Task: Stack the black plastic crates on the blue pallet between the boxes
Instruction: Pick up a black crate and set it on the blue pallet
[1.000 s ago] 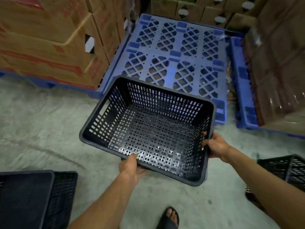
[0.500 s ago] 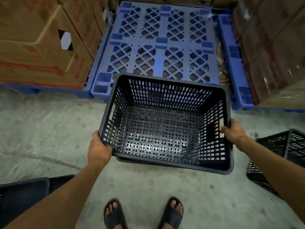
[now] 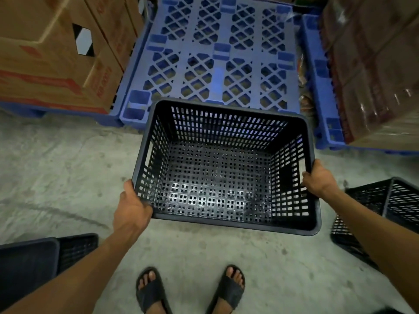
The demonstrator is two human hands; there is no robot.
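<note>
Both hands carry an open black crate [image 3: 224,168] above the concrete floor [image 3: 56,177], its far rim overlapping the near edge of the blue pallet [image 3: 217,53]. The left hand [image 3: 132,209] clamps the near-left corner, its fingers hidden under the rim; the right hand [image 3: 318,177] grips the right wall. Cardboard boxes [image 3: 52,60] flank the pallet on the left, blurred wrapped boxes [image 3: 374,64] on the right. Other crates [image 3: 385,207] sit cut off at the frame edges.
</note>
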